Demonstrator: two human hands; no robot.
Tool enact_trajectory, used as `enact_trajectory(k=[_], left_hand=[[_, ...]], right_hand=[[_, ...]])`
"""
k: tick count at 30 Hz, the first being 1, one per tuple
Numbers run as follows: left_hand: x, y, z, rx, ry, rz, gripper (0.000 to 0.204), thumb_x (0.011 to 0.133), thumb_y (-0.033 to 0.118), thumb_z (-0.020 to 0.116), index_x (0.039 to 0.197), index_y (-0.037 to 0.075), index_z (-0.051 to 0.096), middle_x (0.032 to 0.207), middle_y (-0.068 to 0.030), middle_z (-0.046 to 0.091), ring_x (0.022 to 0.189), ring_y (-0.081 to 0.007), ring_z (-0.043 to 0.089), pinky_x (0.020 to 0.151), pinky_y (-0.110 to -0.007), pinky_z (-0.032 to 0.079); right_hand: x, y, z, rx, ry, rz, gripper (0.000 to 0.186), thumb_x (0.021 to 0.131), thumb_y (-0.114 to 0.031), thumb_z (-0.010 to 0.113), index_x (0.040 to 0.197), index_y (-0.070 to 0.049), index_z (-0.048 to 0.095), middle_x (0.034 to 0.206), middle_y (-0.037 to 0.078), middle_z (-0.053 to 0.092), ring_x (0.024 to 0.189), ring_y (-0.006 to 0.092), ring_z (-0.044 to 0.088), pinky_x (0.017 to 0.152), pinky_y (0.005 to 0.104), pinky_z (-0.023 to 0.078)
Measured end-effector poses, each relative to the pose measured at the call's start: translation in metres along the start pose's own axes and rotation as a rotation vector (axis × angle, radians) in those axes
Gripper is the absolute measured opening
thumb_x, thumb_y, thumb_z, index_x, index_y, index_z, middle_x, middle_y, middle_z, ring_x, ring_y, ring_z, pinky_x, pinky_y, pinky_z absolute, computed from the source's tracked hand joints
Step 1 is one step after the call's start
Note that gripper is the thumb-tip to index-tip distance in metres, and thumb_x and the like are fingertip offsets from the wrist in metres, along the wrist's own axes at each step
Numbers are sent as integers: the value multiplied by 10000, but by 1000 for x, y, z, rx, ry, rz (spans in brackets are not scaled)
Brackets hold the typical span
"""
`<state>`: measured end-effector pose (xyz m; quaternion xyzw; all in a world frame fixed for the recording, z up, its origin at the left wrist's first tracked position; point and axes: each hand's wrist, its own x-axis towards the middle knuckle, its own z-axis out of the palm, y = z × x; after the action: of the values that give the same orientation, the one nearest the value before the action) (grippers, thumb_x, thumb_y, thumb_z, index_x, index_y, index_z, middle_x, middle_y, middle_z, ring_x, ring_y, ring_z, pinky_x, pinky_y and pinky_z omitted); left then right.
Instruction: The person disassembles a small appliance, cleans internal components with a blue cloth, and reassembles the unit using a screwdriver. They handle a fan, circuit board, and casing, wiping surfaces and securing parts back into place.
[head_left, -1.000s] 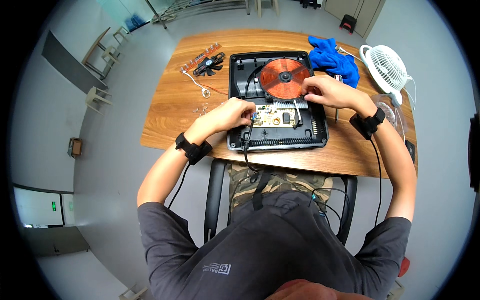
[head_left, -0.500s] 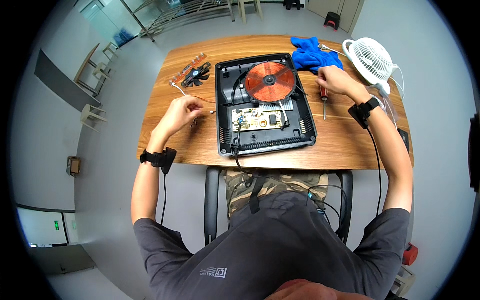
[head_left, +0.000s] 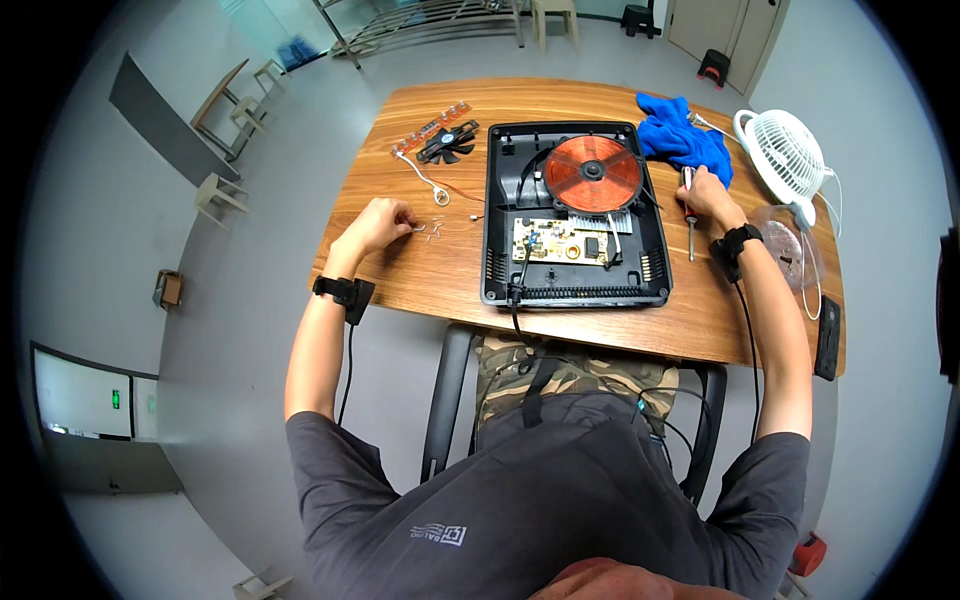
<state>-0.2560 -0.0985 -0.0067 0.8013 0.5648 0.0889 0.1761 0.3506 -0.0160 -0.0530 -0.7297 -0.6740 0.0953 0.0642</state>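
Note:
My left hand (head_left: pixel 380 226) rests at the left of the table, fingertips pinched together beside several small screws (head_left: pixel 434 230). What lies between those fingers is too small to make out. At the right, my right hand (head_left: pixel 714 197) is closed around the handle of a red-handled screwdriver (head_left: pixel 691 222), whose shaft points toward me on the tabletop. Between my hands lies an opened induction cooker base (head_left: pixel 580 291) in black plastic. It carries a round copper coil (head_left: pixel 571 188) and a pale circuit board (head_left: pixel 562 242).
Beyond my left hand are a black fan (head_left: pixel 448 143), an orange strip board (head_left: pixel 430 130) and a white-wired ring sensor (head_left: pixel 440 197). A blue cloth (head_left: pixel 684 140), a white fan (head_left: pixel 790 155), a clear dish (head_left: pixel 785 245) and a black panel (head_left: pixel 828 338) sit at the right.
The whole view has shifted. My left hand has moved left, away from the cooker, uncovering the screws and ring sensor. My right hand has come nearer, down along the screwdriver.

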Motion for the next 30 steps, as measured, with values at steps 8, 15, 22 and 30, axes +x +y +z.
enact_trajectory(k=[8, 15, 22, 30], left_hand=[[15, 28, 9, 49, 16, 45, 151, 822, 69, 752, 949, -6, 724, 896, -164, 742, 839, -314, 717, 773, -388, 566], [34, 28, 25, 151, 19, 98, 120, 817, 75, 742, 910, 17, 693, 882, -164, 728, 868, -356, 693, 773, -428, 551], [36, 37, 25, 167, 23, 92, 137, 810, 45, 724, 931, -9, 690, 890, -184, 727, 859, -364, 699, 767, -430, 551], [33, 56, 2, 154, 170, 75, 94, 809, 41, 663, 856, -2, 731, 882, -206, 711, 863, -385, 691, 772, -440, 557]], right_hand=[[-19, -15, -35, 133, -108, -122, 594, 813, -308, 749, 1278, -12, 527, 1087, 271, 689, 1009, 411, 685, 877, 436, 543], [-27, -39, -90, 244, 84, -255, 620, 803, -310, 744, 1291, -19, 493, 1049, 276, 688, 982, 411, 693, 863, 449, 543], [-34, -108, -135, 336, 335, -406, 549, 829, -353, 727, 1131, 58, 523, 945, 303, 686, 920, 444, 701, 824, 467, 557], [-55, -194, -146, 469, 347, -578, 558, 822, -351, 758, 1118, 71, 544, 901, 270, 705, 850, 393, 728, 759, 432, 585]])
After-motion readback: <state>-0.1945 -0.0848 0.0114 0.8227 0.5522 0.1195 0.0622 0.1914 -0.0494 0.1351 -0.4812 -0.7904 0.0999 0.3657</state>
